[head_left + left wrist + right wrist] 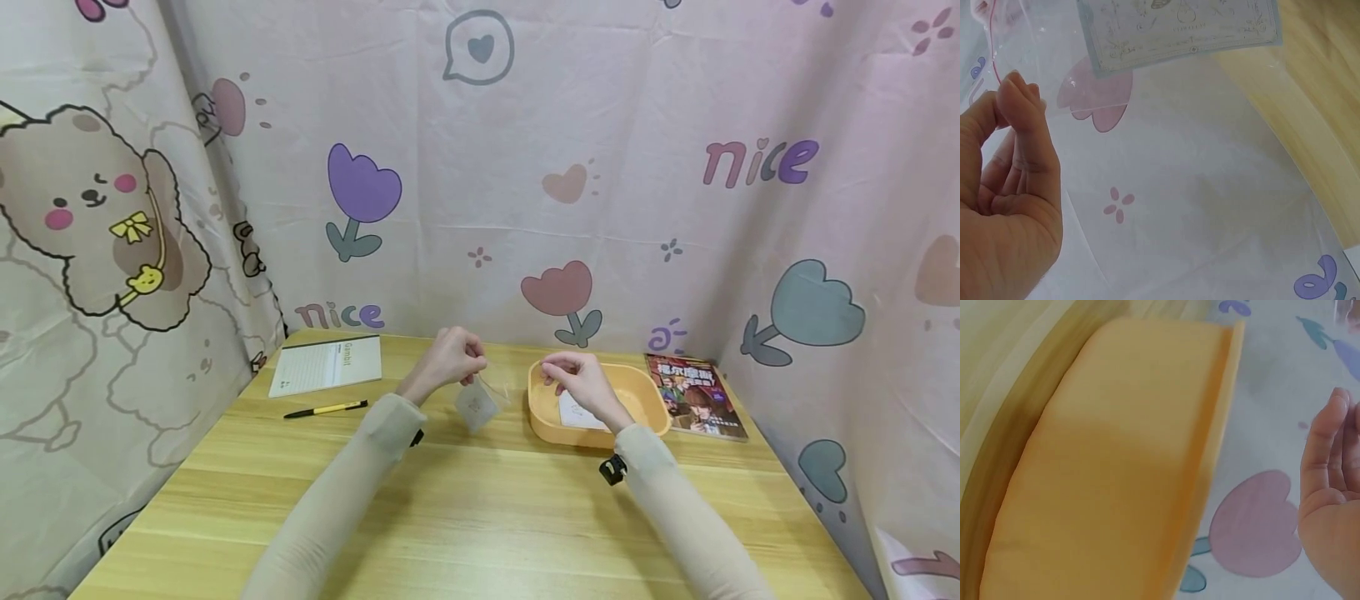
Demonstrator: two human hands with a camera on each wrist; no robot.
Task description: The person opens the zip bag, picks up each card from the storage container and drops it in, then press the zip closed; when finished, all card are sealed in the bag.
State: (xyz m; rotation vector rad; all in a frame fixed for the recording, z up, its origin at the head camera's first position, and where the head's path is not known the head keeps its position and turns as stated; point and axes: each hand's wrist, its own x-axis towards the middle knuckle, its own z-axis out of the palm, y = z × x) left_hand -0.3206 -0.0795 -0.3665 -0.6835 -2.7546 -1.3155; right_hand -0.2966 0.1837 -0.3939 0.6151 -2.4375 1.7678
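My left hand pinches the top edge of a clear zip bag between thumb and fingertips. A red line runs along the bag's edge there. Inside the bag is a pale, light-blue-bordered printed card, which hangs tilted above the table in the head view. My right hand hovers over the yellow plastic basket, its fingers loosely bent and holding nothing visible. Below it, a white card with a drawing lies in the basket, partly covered by the hand in the head view.
A lined notebook lies at the table's back left, with a yellow and black pen in front of it. To the basket's right is a colourful magazine. A printed curtain hangs behind the wooden table.
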